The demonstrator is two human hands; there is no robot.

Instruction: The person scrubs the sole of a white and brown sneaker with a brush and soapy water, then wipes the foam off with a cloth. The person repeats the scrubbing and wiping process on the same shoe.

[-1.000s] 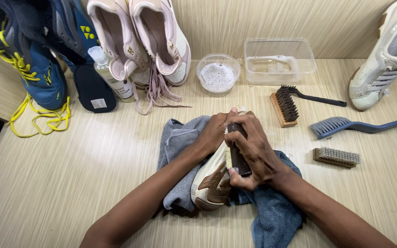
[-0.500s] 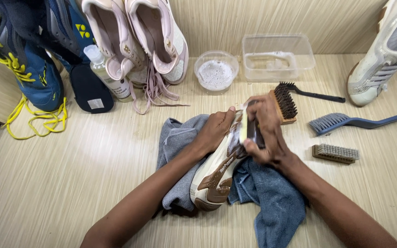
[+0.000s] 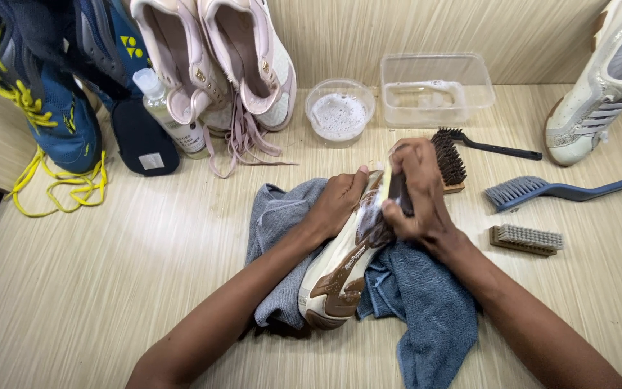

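Far left of the shoe [image 3: 343,256]: blue sneakers [image 3: 44,94] with yellow laces, a dark insole [image 3: 142,137], a small bottle [image 3: 170,115], then a pink pair [image 3: 217,65] leaning on the wall behind. Shoe itself: white and brown, tipped on its side, lying on a grey-blue cloth [image 3: 412,302] mid-table. Left hand [image 3: 336,205] curled over the upper end of the shoe, fingers wrapped snug, steadying it. Right hand [image 3: 415,194] just right of that, fingers closed tight round a small dark object pressed to the shoe's side; likely a brush, too covered to tell. Suds visible at the contact spot. Judged light, sole stiff, upper soft and giving; wet soapy surface probably slick, so best gripped across the sole edge and heel, not the lathered side. Cloth underneath should limit sliding. Behind the shoe: round bowl of foam [image 3: 340,112], clear tub [image 3: 437,90]. Right of the shoe: wooden brush [image 3: 449,158], blue long-handled brush [image 3: 541,189], small scrub brush [image 3: 527,239], white sneaker [image 3: 599,108] at far right.
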